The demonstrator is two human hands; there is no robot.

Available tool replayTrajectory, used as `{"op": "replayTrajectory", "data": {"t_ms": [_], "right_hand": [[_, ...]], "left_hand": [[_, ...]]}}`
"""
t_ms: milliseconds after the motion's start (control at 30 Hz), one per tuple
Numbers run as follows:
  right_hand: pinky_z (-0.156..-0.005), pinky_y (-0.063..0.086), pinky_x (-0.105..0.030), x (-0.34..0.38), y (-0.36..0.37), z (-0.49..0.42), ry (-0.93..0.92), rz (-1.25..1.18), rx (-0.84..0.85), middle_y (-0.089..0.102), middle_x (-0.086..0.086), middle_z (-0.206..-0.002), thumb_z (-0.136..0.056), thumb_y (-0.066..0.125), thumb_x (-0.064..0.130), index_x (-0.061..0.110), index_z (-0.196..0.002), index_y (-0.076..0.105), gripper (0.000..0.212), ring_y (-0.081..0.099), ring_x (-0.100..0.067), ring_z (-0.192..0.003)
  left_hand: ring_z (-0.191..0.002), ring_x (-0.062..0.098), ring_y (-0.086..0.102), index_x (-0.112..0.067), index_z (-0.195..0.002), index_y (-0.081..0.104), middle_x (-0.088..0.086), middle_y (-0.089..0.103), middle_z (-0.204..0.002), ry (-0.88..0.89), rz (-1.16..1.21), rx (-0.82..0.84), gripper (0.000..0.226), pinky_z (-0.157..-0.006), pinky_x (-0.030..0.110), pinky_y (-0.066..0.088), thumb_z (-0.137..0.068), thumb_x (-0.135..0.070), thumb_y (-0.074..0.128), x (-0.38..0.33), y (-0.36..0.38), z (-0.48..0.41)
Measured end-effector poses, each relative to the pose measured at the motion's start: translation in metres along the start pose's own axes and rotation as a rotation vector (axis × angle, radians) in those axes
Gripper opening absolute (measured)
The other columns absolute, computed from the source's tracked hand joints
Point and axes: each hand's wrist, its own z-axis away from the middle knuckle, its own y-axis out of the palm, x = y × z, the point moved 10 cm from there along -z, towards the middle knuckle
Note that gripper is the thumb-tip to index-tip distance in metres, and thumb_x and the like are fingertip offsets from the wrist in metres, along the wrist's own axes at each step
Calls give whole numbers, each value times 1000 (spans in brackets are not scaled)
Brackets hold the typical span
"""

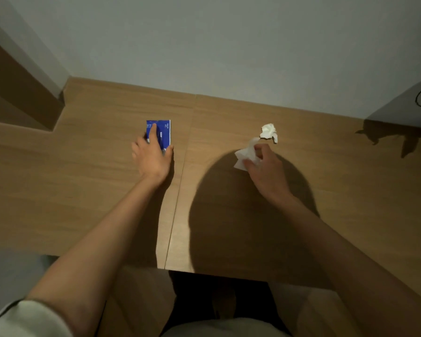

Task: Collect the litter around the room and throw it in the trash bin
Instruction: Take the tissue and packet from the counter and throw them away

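The desk [83,190] carries all the litter. The left grip [151,156] lies open, fingers straight, on the blue packet [164,131], nearer the back edge. The right grip [265,166] pinches a white tissue [243,158], and a crumpled ball [269,131] lies just behind it. It is better, I think, to slide the packet toward the front edge before curling the fingers under it.

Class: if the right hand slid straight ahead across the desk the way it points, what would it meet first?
Probably the crumpled white wad just beyond the right hand, which pinches a tissue; it might pass just left.
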Motion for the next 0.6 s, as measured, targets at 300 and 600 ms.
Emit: {"op": "replayTrajectory", "data": {"t_ms": [300,600], "right_hand": [[-72,36,-25,13,8,19,28,-40,10,53,-2,-106,-94,56,29,13,-129,46,39,49,-15,-91],[-61,43,-9,14,8,42,-108,-171,175,61,-2,-102,-92,58,20,15,-119,51,28,58,-6,-78]], "left_hand": [[-131,34,35,-14,-133,41,10,48,-135,-300,215,77,72,-106,45,24,-73,-32,77,35,8,10],[-103,31,62,1,-110,61,18,66,-112,-325,555,152,29,-80,32,46,-92,-21,56,32,25,76]]}}
